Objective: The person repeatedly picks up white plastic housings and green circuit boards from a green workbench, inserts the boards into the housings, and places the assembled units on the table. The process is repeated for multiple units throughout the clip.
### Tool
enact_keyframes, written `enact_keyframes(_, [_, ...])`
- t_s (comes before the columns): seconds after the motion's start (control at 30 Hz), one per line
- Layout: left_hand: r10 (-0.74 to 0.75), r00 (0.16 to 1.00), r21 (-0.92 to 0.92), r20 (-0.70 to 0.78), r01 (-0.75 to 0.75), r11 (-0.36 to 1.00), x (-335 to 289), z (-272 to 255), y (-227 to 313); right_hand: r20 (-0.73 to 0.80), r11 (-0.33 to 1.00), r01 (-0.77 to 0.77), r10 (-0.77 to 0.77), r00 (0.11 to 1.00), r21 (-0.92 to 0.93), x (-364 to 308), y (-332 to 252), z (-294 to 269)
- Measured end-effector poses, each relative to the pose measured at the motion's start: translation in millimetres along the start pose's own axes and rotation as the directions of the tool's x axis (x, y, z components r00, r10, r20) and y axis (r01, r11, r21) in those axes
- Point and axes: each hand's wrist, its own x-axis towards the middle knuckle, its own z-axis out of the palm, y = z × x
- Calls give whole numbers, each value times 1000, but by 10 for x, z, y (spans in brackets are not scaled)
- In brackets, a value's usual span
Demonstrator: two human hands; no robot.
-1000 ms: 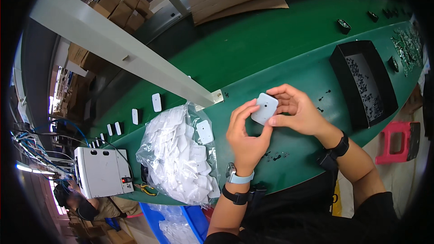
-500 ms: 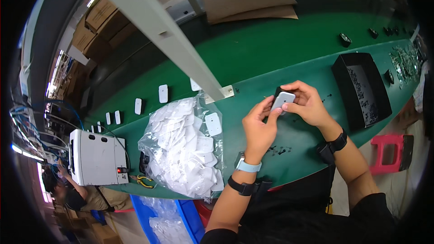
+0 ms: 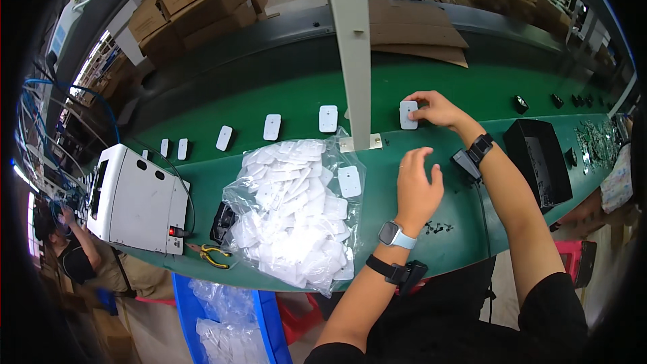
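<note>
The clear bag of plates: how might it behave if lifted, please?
The clear bag would probably sag, as it looks thin and wrinkled. It may feel heavy, given the many plates heaped inside; lying at mixed angles, they might shift.

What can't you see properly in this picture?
Head view:
Underside of the white plate at the right grip: faces away.
Part of the black thing left of the plastic bag: the bag seems to cover it.
What the co-worker's hand touches: small, blurred.
Details of the far-right black pieces: too small, dark.
</note>
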Motion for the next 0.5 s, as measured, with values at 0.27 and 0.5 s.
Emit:
enact_keyframes(0.27, [59, 997, -32, 58, -57, 998, -34, 63, 90, 36, 926, -4, 19, 999, -378, 125, 72, -214])
enact_keyframes(0.5, [29, 1000, 122, 13, -30, 992, -29, 51, -3, -320, 849, 302, -458, 829, -434, -813, -294, 28])
